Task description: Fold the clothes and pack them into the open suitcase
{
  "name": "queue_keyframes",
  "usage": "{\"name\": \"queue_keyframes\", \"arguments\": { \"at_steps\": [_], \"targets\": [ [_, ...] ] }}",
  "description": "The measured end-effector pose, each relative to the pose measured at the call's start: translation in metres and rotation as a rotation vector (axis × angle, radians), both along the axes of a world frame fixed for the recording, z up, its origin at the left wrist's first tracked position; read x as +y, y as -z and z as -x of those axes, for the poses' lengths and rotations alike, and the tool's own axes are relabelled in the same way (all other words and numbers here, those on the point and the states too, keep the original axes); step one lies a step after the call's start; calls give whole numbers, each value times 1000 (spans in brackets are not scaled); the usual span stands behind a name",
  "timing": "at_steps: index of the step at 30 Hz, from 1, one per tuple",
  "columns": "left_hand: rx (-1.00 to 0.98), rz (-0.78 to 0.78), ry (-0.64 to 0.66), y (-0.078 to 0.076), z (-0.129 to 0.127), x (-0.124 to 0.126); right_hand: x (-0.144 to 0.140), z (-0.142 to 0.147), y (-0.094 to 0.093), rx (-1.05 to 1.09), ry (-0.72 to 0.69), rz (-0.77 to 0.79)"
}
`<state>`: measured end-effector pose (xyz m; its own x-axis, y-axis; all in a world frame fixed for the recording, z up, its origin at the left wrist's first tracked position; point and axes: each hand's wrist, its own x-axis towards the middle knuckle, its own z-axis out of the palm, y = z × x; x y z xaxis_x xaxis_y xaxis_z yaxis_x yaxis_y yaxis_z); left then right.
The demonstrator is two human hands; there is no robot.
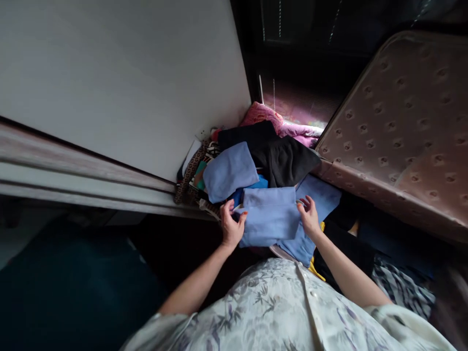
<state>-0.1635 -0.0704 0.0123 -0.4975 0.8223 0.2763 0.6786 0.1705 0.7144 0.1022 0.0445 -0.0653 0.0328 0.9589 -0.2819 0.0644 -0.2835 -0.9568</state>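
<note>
A folded light-blue garment [269,222] lies in front of my body, its upper part turned as a flap with a crease across it. My left hand [232,228] is at its left edge, thumb on the near side and fingers curled behind, pinching the cloth. At the opposite edge my right hand [310,218] grips it the same way, thumb against the side. Just beyond is another folded blue garment [231,170], resting on the pile. More blue cloth [321,196] spreads under and beyond my right hand. The exact kind of garment cannot be made out.
Black and dark-grey clothes [288,158] are heaped behind the blue ones, with pink bedding [263,115] at the back. A white panel [127,83] stands left, and a quilted pink mattress [402,117] leans right. A striped cloth [402,287] and a yellow item [316,271] lie lower right.
</note>
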Motion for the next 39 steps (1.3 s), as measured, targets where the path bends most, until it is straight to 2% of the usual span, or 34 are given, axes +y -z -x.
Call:
{"name": "queue_keyframes", "arguments": {
  "at_steps": [2, 5, 8, 11, 14, 16, 18, 20, 22, 24, 28, 32, 35, 37, 39],
  "targets": [
    [-138, 21, -164, 10, -7, -23, -18, -4, 7, 123, -85, 76],
    [-320, 149, -207, 14, -13, -34, -30, -6, 3, 254, -183, 198],
    [-354, 271, -113, 5, -14, -18, -24, -4, -10, 295, -218, 298],
    [-242, 223, 40, -8, -11, 5, -11, -4, -27, 329, -256, 330],
    [-296, 173, 201, -14, -9, 18, -5, -6, -43, 348, -283, 333],
    [-396, 166, 159, -11, -8, 20, -7, -7, -51, 356, -278, 339],
    [-441, 143, 19, -7, -7, 18, -12, -8, -55, 359, -275, 336],
    [-396, 125, -106, -3, -7, 16, -16, -6, -55, 364, -271, 321],
    [-328, 148, -178, -2, -7, 18, -20, -2, -54, 371, -242, 329],
    [-341, 225, -188, -4, -10, 20, -21, 3, -54, 403, -204, 382],
    [-558, 353, -69, -20, -15, 17, -26, 5, -69, 539, -228, 475],
    [-658, 299, 72, -48, -22, 0, -39, -28, -93, 611, -291, 353],
    [-741, 377, 206, -58, -49, -4, -57, -75, -94, 560, -230, 280],
    [-783, 493, 308, -50, -86, 5, -71, -113, -83, 490, -95, 289],
    [-822, 595, 428, -30, -131, 23, -82, -151, -62, 398, 69, 315]
  ]
}}
